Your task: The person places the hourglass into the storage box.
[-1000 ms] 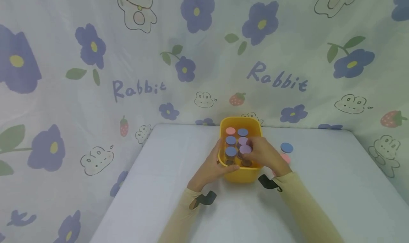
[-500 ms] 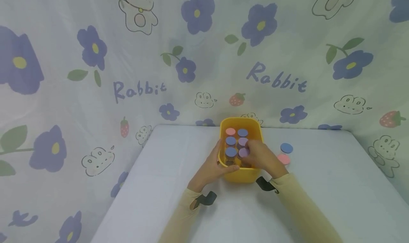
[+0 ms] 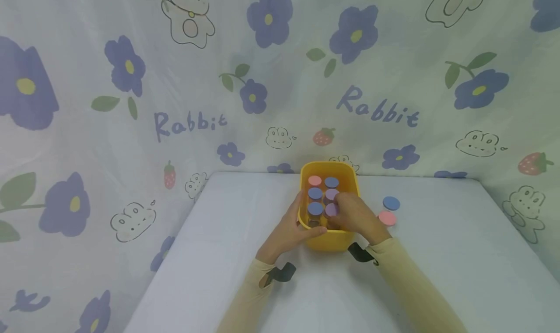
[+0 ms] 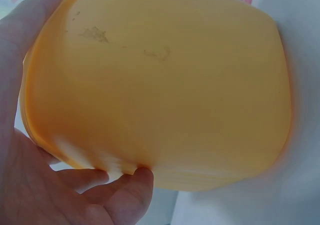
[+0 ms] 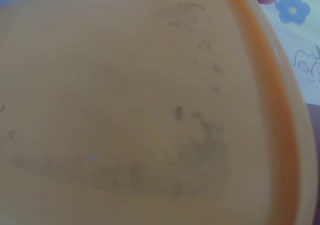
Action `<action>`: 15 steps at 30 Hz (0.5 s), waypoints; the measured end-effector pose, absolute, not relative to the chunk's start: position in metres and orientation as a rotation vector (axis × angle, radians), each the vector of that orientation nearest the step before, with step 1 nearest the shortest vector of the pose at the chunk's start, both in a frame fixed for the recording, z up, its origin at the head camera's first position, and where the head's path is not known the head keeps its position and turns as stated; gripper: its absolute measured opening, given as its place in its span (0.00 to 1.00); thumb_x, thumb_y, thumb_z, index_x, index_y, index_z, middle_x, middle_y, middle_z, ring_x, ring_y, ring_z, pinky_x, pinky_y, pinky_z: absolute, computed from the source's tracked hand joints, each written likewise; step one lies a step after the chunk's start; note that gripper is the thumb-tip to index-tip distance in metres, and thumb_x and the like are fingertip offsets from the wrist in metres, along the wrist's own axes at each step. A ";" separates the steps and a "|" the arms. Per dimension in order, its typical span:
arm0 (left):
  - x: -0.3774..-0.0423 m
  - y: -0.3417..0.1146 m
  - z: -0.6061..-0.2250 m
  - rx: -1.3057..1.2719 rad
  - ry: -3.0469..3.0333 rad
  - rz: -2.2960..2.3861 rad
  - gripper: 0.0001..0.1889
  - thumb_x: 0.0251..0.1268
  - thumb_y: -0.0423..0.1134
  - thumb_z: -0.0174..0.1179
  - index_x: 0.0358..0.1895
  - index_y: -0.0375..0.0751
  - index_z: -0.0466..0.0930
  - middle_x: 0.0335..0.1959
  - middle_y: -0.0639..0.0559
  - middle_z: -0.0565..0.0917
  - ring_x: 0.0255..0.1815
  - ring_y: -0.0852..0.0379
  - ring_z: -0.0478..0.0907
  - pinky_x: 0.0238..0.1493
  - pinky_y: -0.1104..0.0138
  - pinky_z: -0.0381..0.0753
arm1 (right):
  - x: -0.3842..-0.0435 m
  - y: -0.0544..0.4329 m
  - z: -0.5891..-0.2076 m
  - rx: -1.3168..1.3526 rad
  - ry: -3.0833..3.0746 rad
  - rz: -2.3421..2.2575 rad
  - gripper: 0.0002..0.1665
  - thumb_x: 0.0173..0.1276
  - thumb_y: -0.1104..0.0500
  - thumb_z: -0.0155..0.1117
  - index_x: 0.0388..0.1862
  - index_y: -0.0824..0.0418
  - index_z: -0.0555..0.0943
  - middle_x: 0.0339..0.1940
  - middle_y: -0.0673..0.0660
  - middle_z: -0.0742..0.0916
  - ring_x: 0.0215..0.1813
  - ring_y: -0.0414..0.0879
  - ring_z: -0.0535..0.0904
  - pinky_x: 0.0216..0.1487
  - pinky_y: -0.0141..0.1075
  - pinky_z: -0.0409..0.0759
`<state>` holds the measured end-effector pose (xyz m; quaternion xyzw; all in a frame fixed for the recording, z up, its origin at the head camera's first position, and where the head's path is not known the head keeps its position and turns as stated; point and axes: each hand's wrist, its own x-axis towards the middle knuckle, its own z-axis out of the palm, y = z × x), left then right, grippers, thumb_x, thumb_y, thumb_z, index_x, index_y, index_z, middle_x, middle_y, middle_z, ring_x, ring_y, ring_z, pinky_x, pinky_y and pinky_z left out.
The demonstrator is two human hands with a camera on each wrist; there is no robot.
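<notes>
A yellow plastic bin (image 3: pixel 331 241) stands on the white table with small round-lidded jars upright in it. My left hand (image 3: pixel 284 236) grips its left side, thumb along the near rim; in the left wrist view its fingers (image 4: pixel 132 197) curl against the wall. My right hand (image 3: pixel 356 216) reaches over the right rim, fingers around a purple-lidded jar (image 3: pixel 331 210) at the near right. Behind that jar sits another purple lid (image 3: pixel 330 195), then a blue lid (image 3: pixel 331 183). Two blue lids (image 3: pixel 315 208) and a pink lid (image 3: pixel 314 181) form the left row.
To the right of the bin are a blue-lidded jar (image 3: pixel 391 203) and a pink-lidded jar (image 3: pixel 387 219). A curtain (image 3: pixel 271 70) with flowers and rabbits hangs behind the table's (image 3: pixel 227 255) far edge. The bin's wall fills most of both wrist views.
My right hand has lowered the purple-lidded jar into the bin's near right and shifted slightly left, uncovering the pink lid on the table. My left hand keeps its grip.
</notes>
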<state>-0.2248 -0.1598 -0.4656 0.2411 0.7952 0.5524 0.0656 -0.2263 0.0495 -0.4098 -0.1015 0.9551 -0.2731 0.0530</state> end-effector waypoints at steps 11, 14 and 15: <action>-0.225 -0.160 -0.468 0.665 2.408 1.621 0.60 0.56 0.66 0.72 0.84 0.69 0.38 0.84 0.66 0.53 0.83 0.48 0.58 0.79 0.40 0.66 | -0.224 0.046 -0.412 -0.322 2.919 -0.827 0.18 0.65 0.57 0.76 0.49 0.65 0.81 0.40 0.55 0.86 0.40 0.48 0.79 0.53 0.44 0.88; -0.224 -0.160 -0.466 0.646 2.412 1.611 0.60 0.56 0.66 0.72 0.84 0.69 0.38 0.84 0.66 0.54 0.83 0.49 0.59 0.78 0.40 0.67 | -0.225 0.046 -0.411 -0.318 2.916 -0.826 0.20 0.65 0.57 0.77 0.50 0.65 0.81 0.41 0.56 0.86 0.40 0.48 0.80 0.53 0.44 0.88; -0.224 -0.160 -0.466 0.643 2.416 1.609 0.60 0.56 0.66 0.72 0.85 0.68 0.38 0.84 0.66 0.54 0.83 0.50 0.59 0.78 0.40 0.67 | -0.225 0.046 -0.411 -0.317 2.919 -0.825 0.20 0.65 0.56 0.77 0.50 0.66 0.81 0.41 0.56 0.86 0.40 0.48 0.80 0.53 0.44 0.89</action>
